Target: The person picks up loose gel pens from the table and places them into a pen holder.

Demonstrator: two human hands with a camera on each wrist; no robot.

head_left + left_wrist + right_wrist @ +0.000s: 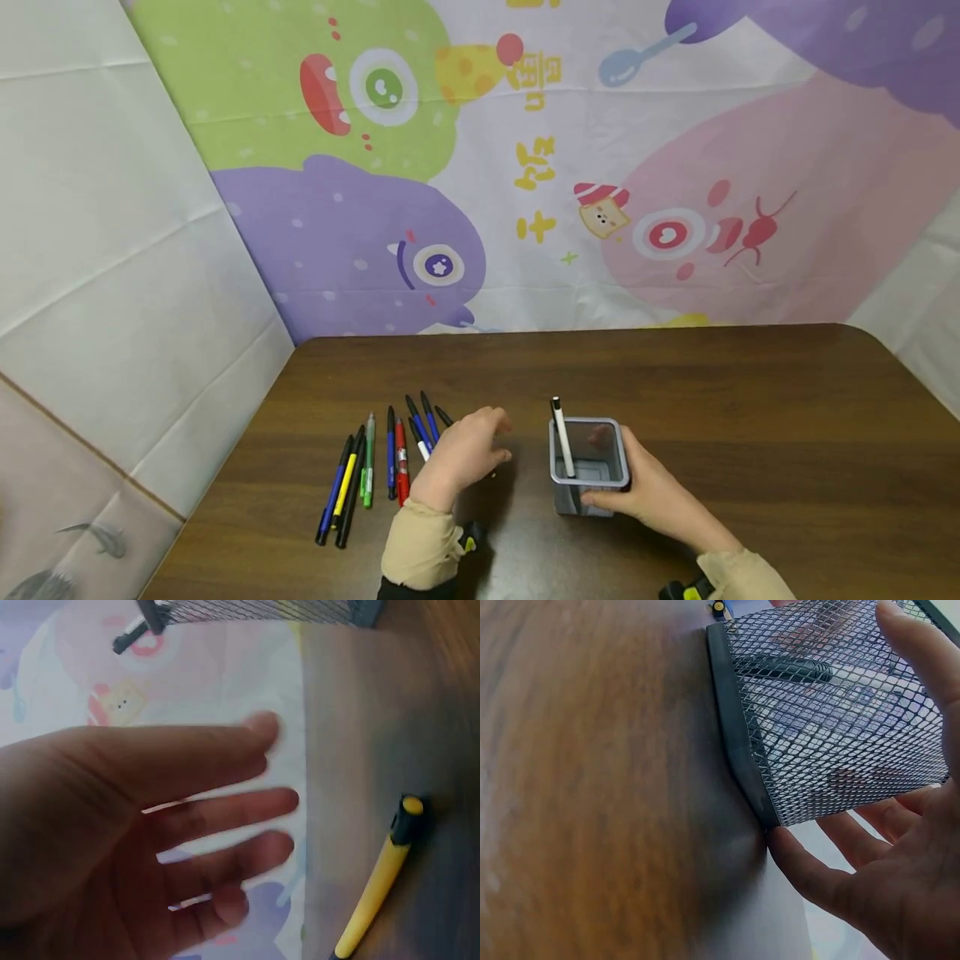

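Note:
My right hand (663, 500) grips a dark mesh pen holder (588, 502) with a grey rim, its thumb on the near side and fingers round the right side. One white pen with a black end (564, 442) leans inside the holder; its dark lower end (795, 670) shows through the mesh in the right wrist view. My left hand (461, 454) hovers between the loose pens and the holder. In the left wrist view the left hand (187, 825) has its fingers spread apart and holds nothing. Beside it lies a yellow pen with a black end (375, 892).
Several pens lie left of the left hand, among them a blue pen (335, 492), a yellow pen (345, 487), a green pen (368, 458) and a red pen (402, 467). More blue pens (423, 421) are partly hidden behind that hand. A printed cloth (540, 292) hangs behind the brown table (787, 450).

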